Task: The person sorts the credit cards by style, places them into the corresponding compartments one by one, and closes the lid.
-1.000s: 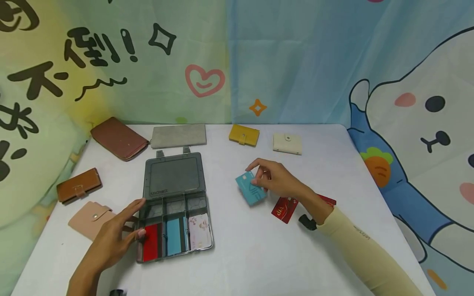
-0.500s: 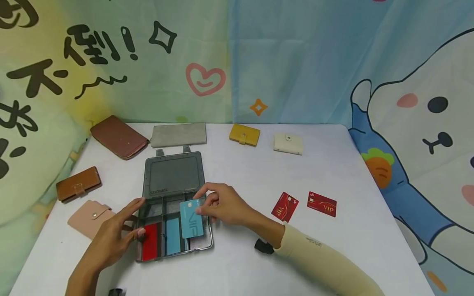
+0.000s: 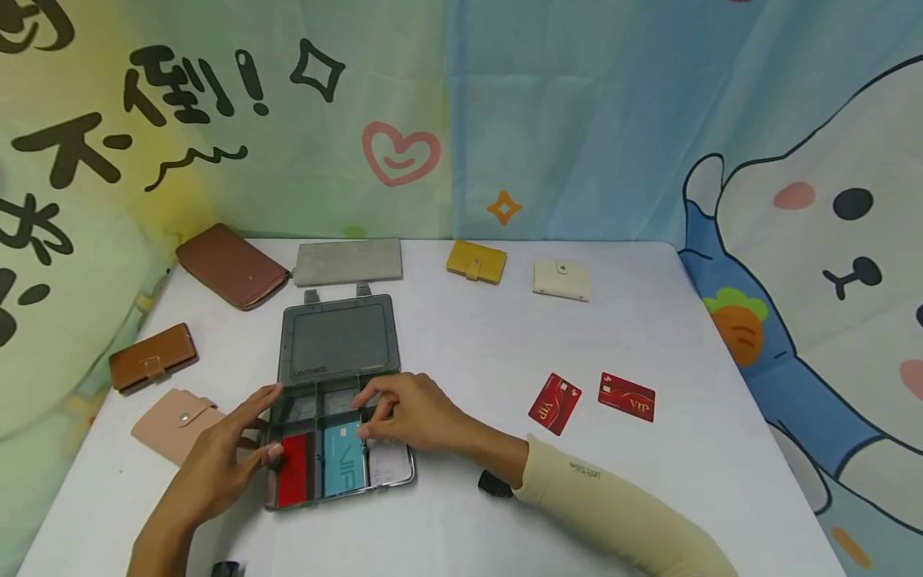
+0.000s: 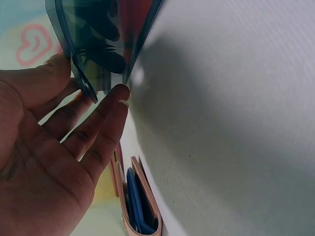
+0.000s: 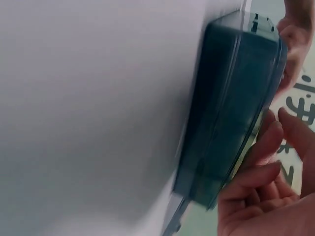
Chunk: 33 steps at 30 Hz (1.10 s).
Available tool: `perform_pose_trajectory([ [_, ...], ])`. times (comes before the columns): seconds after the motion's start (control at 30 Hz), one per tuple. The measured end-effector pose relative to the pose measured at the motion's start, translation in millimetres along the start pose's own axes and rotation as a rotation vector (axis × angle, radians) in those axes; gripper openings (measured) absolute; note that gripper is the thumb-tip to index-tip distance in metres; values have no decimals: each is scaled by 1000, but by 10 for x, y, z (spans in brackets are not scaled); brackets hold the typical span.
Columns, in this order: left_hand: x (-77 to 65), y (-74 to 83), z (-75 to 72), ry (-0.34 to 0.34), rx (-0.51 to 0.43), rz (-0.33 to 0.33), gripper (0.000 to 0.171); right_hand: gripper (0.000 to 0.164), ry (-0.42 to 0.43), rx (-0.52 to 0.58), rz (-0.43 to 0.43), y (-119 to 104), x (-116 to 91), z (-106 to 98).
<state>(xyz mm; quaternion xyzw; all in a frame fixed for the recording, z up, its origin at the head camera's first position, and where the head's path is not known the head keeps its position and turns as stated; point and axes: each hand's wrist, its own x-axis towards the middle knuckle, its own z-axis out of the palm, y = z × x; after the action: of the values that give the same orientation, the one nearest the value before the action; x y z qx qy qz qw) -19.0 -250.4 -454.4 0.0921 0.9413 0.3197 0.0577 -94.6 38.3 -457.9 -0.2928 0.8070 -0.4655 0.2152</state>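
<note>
A clear dark-grey plastic card box lies with its lid back on the table. My left hand rests along its left wall, thumb on the rim and fingers against the outer side, as the left wrist view also shows. My right hand is over the box, thumb and index finger apart, close to the upper right corner of a light-blue VIP card. That card lies in the front middle compartment. A red card is in the front left one. A pale patterned card at the front right is partly covered by my right hand.
Two red VIP cards lie on the right. Along the back are a dark-brown wallet, a grey wallet, a yellow card holder and a cream one. A tan wallet and a pink wallet lie left.
My right hand has carried the light-blue VIP card left from the table into the box's front middle compartment and its fingers have parted from it. My left hand has stayed on the box.
</note>
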Motion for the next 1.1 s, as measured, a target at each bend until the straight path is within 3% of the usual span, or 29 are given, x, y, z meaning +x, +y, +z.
perform_pose_trajectory([
  [0.23, 0, 8, -4, -5, -9, -9, 92, 37, -91, 38, -32, 194, -210, -354],
  [0.5, 1, -9, 1, -5, 5, -3, 91, 44, -122, -73, 31, 539, -628, -994],
  [0.73, 0, 8, -20, -11, 1, -7, 91, 51, -123, -255, 120, 725, -1043, -1516],
  [0.9, -3, 23, -23, -16, 1, -13, 92, 57, -126, -417, 201, 839, -1241, -1668],
  [1.1, 0, 19, -14, -16, 3, -15, 93, 58, -87, -488, 215, 950, -1296, -1642],
])
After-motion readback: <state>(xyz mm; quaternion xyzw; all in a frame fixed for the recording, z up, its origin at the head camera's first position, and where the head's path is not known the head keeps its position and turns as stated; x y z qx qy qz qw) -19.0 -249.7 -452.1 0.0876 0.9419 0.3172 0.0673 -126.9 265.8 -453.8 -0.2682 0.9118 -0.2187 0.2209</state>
